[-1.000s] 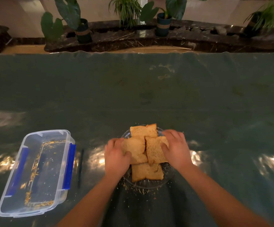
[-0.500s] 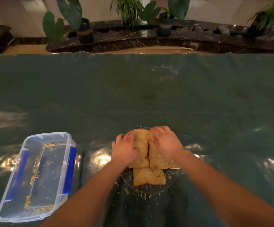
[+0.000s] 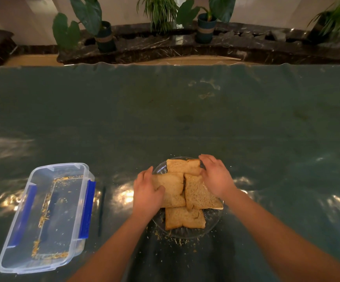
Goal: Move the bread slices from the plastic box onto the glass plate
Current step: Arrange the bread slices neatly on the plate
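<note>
Four bread slices [image 3: 182, 217] on glass plate [image 3: 212, 224] | left hand [image 3: 146, 193], right hand [image 3: 216, 178] grips spread on slices

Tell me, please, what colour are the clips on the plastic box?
Blue, seen clearly in the head view: clips on the plastic box.

Bread slices [image 3: 185, 169] and hands hide most of the glass plate [image 3: 211, 222] — rim only.
</note>
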The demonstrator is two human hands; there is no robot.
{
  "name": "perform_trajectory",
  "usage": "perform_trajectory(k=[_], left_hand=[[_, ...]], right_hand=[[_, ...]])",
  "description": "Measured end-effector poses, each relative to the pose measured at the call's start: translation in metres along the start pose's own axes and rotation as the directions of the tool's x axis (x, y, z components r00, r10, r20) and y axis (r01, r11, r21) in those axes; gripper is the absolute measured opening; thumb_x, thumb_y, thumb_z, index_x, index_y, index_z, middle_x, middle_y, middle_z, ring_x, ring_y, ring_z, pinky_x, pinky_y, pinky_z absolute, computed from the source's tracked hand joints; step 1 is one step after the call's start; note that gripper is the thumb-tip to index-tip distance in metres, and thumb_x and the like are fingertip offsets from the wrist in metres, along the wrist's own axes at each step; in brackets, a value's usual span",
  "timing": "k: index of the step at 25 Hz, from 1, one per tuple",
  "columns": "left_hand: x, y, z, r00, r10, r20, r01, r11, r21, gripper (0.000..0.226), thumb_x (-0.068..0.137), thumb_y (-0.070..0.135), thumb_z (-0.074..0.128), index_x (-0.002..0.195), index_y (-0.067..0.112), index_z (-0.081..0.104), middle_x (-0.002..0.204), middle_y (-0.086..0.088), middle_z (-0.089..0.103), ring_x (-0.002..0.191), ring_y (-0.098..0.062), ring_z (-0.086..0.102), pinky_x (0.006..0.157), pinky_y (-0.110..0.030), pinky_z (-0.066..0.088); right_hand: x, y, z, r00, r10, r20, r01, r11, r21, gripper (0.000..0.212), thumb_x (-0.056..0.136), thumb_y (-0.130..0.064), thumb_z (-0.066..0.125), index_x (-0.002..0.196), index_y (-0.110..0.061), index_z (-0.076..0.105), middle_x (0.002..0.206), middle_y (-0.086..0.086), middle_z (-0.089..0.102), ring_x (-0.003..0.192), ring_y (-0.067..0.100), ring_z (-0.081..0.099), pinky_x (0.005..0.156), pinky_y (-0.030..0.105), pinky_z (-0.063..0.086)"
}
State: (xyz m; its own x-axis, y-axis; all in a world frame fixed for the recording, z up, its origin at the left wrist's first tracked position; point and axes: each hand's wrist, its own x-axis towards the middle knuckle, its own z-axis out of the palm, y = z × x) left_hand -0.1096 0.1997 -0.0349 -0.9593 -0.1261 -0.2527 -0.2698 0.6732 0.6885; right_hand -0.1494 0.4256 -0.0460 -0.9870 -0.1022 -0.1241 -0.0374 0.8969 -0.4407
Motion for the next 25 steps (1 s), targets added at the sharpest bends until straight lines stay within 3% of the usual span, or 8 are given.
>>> perform_trajectory(k=[6, 9, 17, 21, 25], left_hand=[[-0.02, -0.015, -0.005, 0.996, -0.072, -0.059, 0.063, 0.988, -0.139, 0.05, 0.081, 0.012, 0.057, 0.131, 0.017, 0.056, 0.123, -0.002, 0.062, 0.111, -0.018, 0.057, 0.094, -0.037, 0.049], [-0.022, -0.016, -0.007, 0.993, -0.091, -0.07, 0.076, 0.977, -0.199, 0.048, 0.084, 0.009, 0.057, 0.13, 0.018, 0.06, 0.122, 0.005, 0.065, 0.109, -0.01, 0.059, 0.091, -0.027, 0.044], [-0.025, -0.02, -0.008, 0.994, -0.101, -0.032, 0.094, 0.978, -0.188, 0.048, 0.086, 0.009, 0.057, 0.133, 0.017, 0.059, 0.127, 0.0, 0.066, 0.104, -0.005, 0.056, 0.088, -0.023, 0.041], [-0.027, -0.021, -0.007, 0.993, -0.115, -0.013, 0.109, 0.969, -0.223, 0.046, 0.086, 0.011, 0.058, 0.131, 0.021, 0.06, 0.121, 0.001, 0.067, 0.104, -0.01, 0.06, 0.089, -0.028, 0.046], [-0.026, -0.02, -0.008, 0.992, -0.124, -0.01, 0.118, 0.965, -0.235, 0.046, 0.087, 0.01, 0.057, 0.132, 0.021, 0.06, 0.12, 0.004, 0.067, 0.105, -0.009, 0.06, 0.089, -0.026, 0.046]], right_hand=[[-0.054, 0.021, 0.0, 0.933, 0.265, -0.243, -0.234, 0.96, 0.151, 0.033, 0.092, -0.011, 0.055, 0.123, -0.009, 0.062, 0.121, 0.013, 0.063, 0.114, 0.033, 0.052, 0.097, 0.04, 0.042], [-0.073, 0.029, 0.006, 0.917, 0.356, -0.18, -0.31, 0.92, 0.238, 0.027, 0.093, -0.014, 0.054, 0.117, -0.01, 0.066, 0.117, 0.012, 0.066, 0.108, 0.031, 0.057, 0.093, 0.042, 0.048], [-0.08, 0.019, 0.012, 0.945, 0.296, -0.14, -0.263, 0.941, 0.215, 0.037, 0.089, -0.008, 0.056, 0.125, -0.012, 0.063, 0.118, 0.01, 0.068, 0.109, 0.029, 0.058, 0.091, 0.038, 0.047], [-0.085, 0.014, 0.013, 0.945, 0.281, -0.166, -0.225, 0.929, 0.292, 0.036, 0.089, -0.005, 0.054, 0.122, -0.016, 0.064, 0.105, 0.008, 0.072, 0.095, 0.027, 0.064, 0.075, 0.033, 0.049], [-0.088, 0.013, 0.014, 0.947, 0.292, -0.135, -0.241, 0.921, 0.305, 0.04, 0.09, -0.008, 0.056, 0.128, -0.016, 0.059, 0.112, 0.008, 0.07, 0.098, 0.023, 0.064, 0.083, 0.036, 0.054]])
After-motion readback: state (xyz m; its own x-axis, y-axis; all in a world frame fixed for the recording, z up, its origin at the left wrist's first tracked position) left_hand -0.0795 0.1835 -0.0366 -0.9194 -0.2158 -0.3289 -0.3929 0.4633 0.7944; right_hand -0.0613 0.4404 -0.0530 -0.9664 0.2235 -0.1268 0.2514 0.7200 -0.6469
